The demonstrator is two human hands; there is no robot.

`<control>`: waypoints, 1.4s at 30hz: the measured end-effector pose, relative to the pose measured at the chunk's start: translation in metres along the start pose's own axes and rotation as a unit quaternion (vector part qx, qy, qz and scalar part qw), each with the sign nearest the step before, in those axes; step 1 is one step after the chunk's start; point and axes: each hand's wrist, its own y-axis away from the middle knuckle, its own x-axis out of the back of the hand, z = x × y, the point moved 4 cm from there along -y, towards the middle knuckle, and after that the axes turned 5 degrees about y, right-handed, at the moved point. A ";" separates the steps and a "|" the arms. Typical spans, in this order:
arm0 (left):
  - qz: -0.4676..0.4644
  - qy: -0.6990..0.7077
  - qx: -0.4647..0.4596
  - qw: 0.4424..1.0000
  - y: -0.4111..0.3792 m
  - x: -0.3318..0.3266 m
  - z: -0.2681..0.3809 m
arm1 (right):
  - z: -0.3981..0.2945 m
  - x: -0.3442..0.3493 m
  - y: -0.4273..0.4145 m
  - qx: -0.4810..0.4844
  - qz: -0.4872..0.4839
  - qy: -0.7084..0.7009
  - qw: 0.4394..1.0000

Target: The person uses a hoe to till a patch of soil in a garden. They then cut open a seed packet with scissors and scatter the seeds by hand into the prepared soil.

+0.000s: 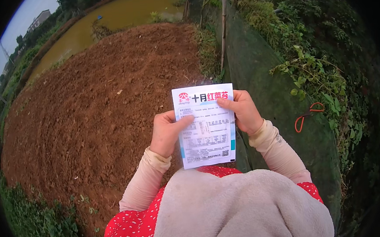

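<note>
A flat white printed packet [208, 143] is held upright in front of my chest, its text side facing me. It bears large red and black characters, blocks of small print, a table and a square code. My left hand [168, 130] pinches its left edge, thumb on the front. Higher up on the opposite edge, my right hand [244, 111] grips it with the thumb across the heading. The fingers behind the packet are hidden. Pale sleeves cover both forearms.
Tilled brown soil [110, 107] spreads ahead and left, with a muddy pond [129, 10] beyond. Dark green netting [275, 112] runs along the right, where red-orange-handled scissors [308, 114] lie or hang. A wooden stake [223, 30] stands beside it. Vines [319, 73] crowd the netting.
</note>
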 end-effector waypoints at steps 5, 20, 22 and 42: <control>0.003 -0.004 0.004 1.000 -0.001 -0.001 -0.005 | 0.005 0.003 0.002 -0.005 -0.003 -0.007 1.000; 0.001 -0.006 0.002 1.000 -0.005 -0.002 -0.011 | 0.012 -0.003 0.002 0.011 0.058 -0.004 0.998; -0.001 0.004 0.016 1.000 -0.004 -0.003 -0.012 | 0.014 -0.002 0.002 0.012 0.061 -0.005 0.998; -0.003 -0.010 0.024 1.000 0.005 -0.004 -0.023 | 0.022 -0.006 0.015 0.023 0.067 -0.034 0.997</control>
